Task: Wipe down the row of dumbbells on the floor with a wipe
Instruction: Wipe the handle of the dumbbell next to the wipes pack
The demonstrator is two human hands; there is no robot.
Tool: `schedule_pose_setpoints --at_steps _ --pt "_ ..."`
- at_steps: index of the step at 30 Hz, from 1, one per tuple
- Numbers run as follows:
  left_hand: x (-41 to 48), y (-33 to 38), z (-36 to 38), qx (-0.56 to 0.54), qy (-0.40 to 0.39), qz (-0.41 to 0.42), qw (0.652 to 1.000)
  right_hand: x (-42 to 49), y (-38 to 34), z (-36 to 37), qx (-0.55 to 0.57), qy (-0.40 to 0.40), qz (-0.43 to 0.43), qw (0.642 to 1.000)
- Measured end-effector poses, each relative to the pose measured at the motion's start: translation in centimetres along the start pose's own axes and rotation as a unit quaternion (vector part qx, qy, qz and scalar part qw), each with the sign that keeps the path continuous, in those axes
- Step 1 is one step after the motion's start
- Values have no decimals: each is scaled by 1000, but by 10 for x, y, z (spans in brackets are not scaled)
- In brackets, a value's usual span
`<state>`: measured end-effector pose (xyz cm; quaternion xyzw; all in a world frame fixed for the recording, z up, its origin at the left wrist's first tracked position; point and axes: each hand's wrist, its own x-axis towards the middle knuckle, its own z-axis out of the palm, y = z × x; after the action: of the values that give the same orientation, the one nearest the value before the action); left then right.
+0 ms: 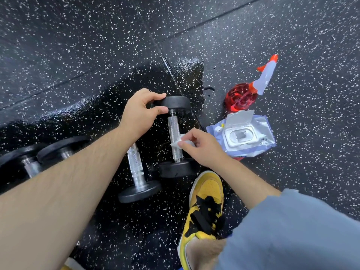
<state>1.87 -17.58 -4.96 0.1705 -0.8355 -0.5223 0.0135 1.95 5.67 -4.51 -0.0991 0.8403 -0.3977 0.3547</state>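
Several black dumbbells with knurled chrome handles lie in a row on the speckled rubber floor. The rightmost dumbbell [174, 133] lies with its far head gripped by my left hand [140, 112]. My right hand [202, 148] pinches a small white wipe [178, 142] against the lower part of that dumbbell's handle. The second dumbbell [137, 172] lies just left of it, its upper part hidden by my left wrist. Two more dumbbells [31, 162] show at the left edge, partly covered by my forearm.
An open pack of wipes [243, 136] lies right of the dumbbells, lid flipped up. A red spray bottle [247, 92] lies behind it. The floor around the dumbbells looks wet [136, 80]. My yellow and black shoe [204, 207] stands just below the rightmost dumbbell.
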Motion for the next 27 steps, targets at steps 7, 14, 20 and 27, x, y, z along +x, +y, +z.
schedule_pose_setpoints --at_steps 7,14,20,27 --pt "1 -3 1 2 -2 0 1000 8 -8 -4 -28 -7 32 999" --pt "3 -6 2 -3 -1 -3 1000 9 2 -6 28 -17 95 995" --pt "3 -7 2 -5 2 -4 1000 5 -2 -6 -33 -79 94 992" --pt "3 -7 3 -7 4 -3 1000 7 -23 -9 -36 -2 -52 998"
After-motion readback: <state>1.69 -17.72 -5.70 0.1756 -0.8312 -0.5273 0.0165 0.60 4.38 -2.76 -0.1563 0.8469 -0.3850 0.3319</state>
